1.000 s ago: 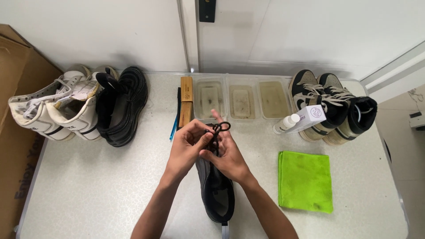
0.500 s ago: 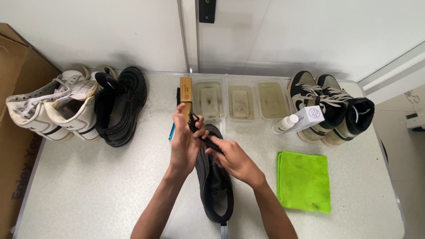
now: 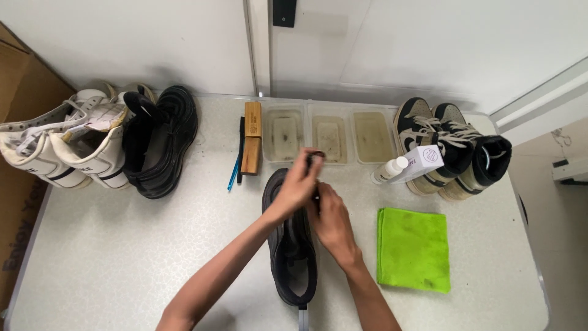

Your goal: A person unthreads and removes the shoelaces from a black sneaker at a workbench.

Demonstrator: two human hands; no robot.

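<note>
The left hand point(image 3: 298, 184) was raised over the toe end of a black sneaker point(image 3: 291, 245), its fingers pinched together on a dark loop of shoelace point(image 3: 315, 156) that stood up just above the fingertips. The right hand point(image 3: 331, 217) lay just beside it, resting on the upper of the same sneaker with its fingers curled down onto the lacing area; whether those fingers gripped a lace or only pressed on the shoe could not be told. The two hands touched or nearly touched at the knuckles.

The black sneaker lay in the middle of the speckled white table point(image 3: 122, 263), toe pointing away from the person and heel near the table's near edge.

Beyond the toe stood a row of three shallow clear trays point(image 3: 331, 132) holding murky liquid. To their left lay a wooden brush point(image 3: 252, 138) with a blue-handled tool point(image 3: 234, 171) beside it. Right of the trays a small white bottle point(image 3: 390, 171) lay next to a white box point(image 3: 424, 162), which rested against a pair of black-and-tan sneakers point(image 3: 450, 147). A green cloth point(image 3: 413, 248) lay flat near the right hand. At the far left sat a second black sneaker point(image 3: 160, 141) beside a pair of white high-tops point(image 3: 67, 144), with a cardboard box point(image 3: 18, 116) at the table's edge.
</note>
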